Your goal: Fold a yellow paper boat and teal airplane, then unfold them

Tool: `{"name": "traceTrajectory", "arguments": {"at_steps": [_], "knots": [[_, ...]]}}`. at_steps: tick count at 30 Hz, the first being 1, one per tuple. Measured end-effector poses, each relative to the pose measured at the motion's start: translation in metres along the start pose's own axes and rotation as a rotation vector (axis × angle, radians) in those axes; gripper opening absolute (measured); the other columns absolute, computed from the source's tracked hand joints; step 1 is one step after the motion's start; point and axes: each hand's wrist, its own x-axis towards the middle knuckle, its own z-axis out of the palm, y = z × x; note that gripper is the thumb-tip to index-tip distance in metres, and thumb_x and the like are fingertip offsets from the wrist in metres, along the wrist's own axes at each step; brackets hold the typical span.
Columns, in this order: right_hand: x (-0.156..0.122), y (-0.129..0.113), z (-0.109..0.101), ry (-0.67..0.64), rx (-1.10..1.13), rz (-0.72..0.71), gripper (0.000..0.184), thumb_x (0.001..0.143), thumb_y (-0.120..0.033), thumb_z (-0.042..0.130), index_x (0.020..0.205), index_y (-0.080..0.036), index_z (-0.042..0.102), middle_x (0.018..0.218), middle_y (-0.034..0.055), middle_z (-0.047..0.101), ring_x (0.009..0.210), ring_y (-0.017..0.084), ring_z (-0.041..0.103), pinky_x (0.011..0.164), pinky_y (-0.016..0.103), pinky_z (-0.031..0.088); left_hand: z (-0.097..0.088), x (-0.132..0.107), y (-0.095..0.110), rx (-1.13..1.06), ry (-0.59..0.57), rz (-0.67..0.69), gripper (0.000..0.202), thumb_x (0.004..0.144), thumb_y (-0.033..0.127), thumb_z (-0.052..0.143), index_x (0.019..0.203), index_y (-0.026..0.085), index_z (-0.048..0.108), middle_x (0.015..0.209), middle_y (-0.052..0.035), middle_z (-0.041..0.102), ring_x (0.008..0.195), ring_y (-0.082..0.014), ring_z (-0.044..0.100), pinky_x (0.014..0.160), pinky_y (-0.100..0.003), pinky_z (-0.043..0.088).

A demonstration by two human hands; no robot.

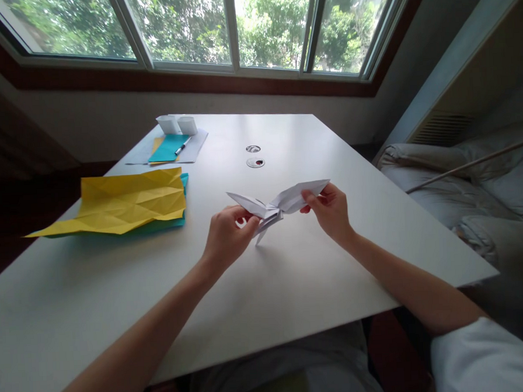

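Note:
A folded white paper model [276,204] with two pointed wings is held just above the white table [292,276]. My left hand [226,236] pinches its left wing and middle, fingers closed on the paper. My right hand [330,211] grips the right wing from below, thumb on top. A narrow point of the model hangs down between my hands.
A creased yellow sheet [125,203] lies on a teal sheet [175,221] at the left. At the far left corner are white paper boxes [177,124], papers [169,148] and a pen [182,146]. Two round cable holes [255,155] sit mid-table. Bedding [462,185] lies at the right.

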Motion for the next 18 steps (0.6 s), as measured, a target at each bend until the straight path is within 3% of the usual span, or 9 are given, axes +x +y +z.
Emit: {"name": "traceTrajectory", "arguments": {"at_steps": [3,7,10,15,18], "knots": [[-0.0037,-0.0042,0.0023,0.031,-0.013,-0.047,0.022,0.071,-0.036,0.068,0.073,-0.017,0.058,0.065,-0.0037,0.058,0.047,0.008,0.057,0.042,0.02,0.05,-0.0007,-0.0003,0.0,-0.124,-0.027,-0.038,0.02,0.073,0.025,0.049,0.067,0.014,0.065,0.055,0.0016,0.056,0.054,-0.0117,0.047,0.053,-0.023,0.035],[-0.0051,-0.0068,0.0045,0.055,0.007,-0.09,0.023,0.072,-0.037,0.067,0.071,-0.018,0.053,0.064,-0.0055,0.053,0.043,0.007,0.054,0.04,0.02,0.049,-0.003,-0.0022,0.0006,-0.299,-0.086,0.078,0.022,0.077,0.031,0.051,0.07,0.015,0.065,0.064,-0.0004,0.062,0.06,-0.0125,0.051,0.054,-0.023,0.037],[-0.0033,-0.0056,0.0038,0.075,0.019,-0.068,0.021,0.073,-0.035,0.066,0.074,-0.017,0.054,0.064,-0.0045,0.057,0.042,0.006,0.053,0.038,0.02,0.047,-0.0043,-0.0038,0.0012,-0.328,-0.123,0.129,0.021,0.074,0.035,0.06,0.076,0.016,0.067,0.067,-0.0014,0.064,0.06,-0.0121,0.053,0.054,-0.022,0.04],[0.0004,-0.0008,0.0016,0.084,0.022,0.011,0.022,0.073,-0.036,0.065,0.074,-0.017,0.054,0.06,-0.0045,0.058,0.04,0.006,0.05,0.037,0.02,0.045,-0.0029,-0.0055,0.0028,-0.356,-0.213,0.09,0.027,0.072,0.04,0.064,0.08,0.014,0.067,0.07,-0.0043,0.067,0.06,-0.0138,0.059,0.054,-0.022,0.047],[0.0011,0.001,0.0014,0.083,0.037,0.035,0.022,0.072,-0.037,0.064,0.075,-0.017,0.054,0.061,-0.0042,0.057,0.041,0.007,0.051,0.038,0.02,0.045,0.0,-0.0051,0.0035,-0.23,-0.154,0.066,0.027,0.077,0.038,0.058,0.085,0.014,0.068,0.076,-0.0055,0.069,0.064,-0.0151,0.062,0.056,-0.022,0.049]]}}
